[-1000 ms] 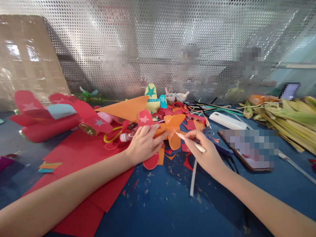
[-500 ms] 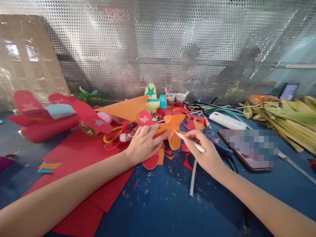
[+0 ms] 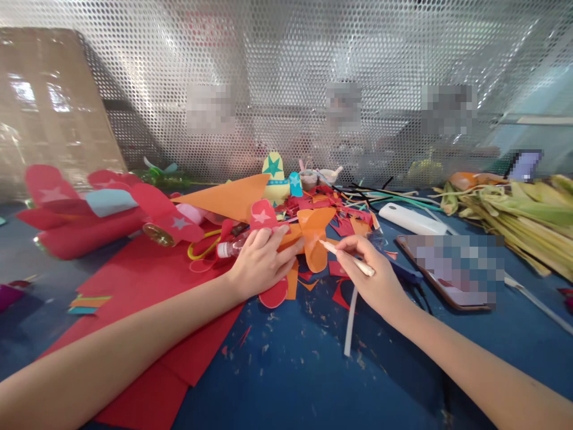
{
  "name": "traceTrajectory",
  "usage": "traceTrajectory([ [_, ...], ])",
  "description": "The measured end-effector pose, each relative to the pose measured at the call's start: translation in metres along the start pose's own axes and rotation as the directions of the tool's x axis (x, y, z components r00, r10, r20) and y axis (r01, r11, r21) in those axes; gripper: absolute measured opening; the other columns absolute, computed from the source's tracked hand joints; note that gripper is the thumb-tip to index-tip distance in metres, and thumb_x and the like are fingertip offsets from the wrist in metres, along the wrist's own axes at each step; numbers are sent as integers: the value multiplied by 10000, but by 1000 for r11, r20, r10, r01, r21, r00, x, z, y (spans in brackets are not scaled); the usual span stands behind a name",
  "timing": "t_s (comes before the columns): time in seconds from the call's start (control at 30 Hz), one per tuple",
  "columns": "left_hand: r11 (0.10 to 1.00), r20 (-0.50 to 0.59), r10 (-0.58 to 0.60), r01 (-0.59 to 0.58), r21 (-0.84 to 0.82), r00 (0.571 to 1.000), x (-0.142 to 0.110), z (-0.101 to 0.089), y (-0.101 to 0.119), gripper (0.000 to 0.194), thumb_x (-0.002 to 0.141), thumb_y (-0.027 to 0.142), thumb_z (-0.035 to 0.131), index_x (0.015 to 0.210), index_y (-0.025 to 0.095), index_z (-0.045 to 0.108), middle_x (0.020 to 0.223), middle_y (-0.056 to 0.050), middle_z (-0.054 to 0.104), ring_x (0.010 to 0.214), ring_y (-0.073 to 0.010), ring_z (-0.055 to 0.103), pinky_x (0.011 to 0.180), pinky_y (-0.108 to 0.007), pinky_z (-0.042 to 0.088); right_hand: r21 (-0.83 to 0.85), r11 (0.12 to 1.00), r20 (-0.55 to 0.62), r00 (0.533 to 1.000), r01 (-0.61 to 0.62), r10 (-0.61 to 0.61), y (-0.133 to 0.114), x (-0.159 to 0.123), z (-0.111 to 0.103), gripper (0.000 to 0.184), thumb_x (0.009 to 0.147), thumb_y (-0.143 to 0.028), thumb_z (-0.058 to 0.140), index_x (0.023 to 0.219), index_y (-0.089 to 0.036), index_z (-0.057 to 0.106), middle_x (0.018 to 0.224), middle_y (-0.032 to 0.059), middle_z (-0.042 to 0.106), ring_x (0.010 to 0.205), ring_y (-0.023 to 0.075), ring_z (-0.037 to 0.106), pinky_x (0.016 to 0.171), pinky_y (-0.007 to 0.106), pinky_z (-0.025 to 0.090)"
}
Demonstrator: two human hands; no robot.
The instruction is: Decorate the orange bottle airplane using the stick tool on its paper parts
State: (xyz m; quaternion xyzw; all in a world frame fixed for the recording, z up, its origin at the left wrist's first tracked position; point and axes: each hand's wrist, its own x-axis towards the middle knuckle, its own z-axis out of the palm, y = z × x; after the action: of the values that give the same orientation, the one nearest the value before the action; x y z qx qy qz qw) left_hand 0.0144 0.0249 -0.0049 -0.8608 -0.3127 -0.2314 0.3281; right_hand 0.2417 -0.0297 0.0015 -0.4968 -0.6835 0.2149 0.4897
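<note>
Across the middle, my left hand (image 3: pixel 259 263) is closed around a small toy plane made from a bottle with a white cap (image 3: pixel 222 249). A red foam wing (image 3: pixel 263 215) with a pale star sticks out above my fingers, and its rounded other end (image 3: pixel 274 294) shows below. An orange tail piece (image 3: pixel 316 230) rises at the plane's right end. My right hand (image 3: pixel 364 263) pinches a slim cream pen-like tool (image 3: pixel 349 258), its tapered tip at the orange tail; whether it touches cannot be made out. My left palm hides much of the bottle.
A larger red plane (image 3: pixel 89 230) stands at the left, by red sheets (image 3: pixel 147 322). Red and orange scraps (image 3: pixel 344 221) lie behind the hands. To the right are a white glue-gun-like bar (image 3: pixel 412 220), a phone (image 3: pixel 443 269) and dried husks (image 3: pixel 514 209). Perforated metal (image 3: pixel 286 71) stands behind.
My right hand and the pen-like tool have shifted very slightly right and down along the orange tail. My left hand and the toy plane stay in place.
</note>
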Motion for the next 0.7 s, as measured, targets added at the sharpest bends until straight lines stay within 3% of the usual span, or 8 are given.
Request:
traceTrajectory([
  [0.7, 1000, -16, 14, -14, 11, 1000, 1, -1, 1, 331, 916, 334, 507, 1228, 307, 613, 1216, -128, 590, 904, -274, 501, 736, -386, 447, 5, 1000, 2, 1000, -2, 2, -2, -2, -1, 108, 907, -295, 499, 827, -225, 517, 709, -19, 547, 630, 133, 539, 571, 255, 420],
])
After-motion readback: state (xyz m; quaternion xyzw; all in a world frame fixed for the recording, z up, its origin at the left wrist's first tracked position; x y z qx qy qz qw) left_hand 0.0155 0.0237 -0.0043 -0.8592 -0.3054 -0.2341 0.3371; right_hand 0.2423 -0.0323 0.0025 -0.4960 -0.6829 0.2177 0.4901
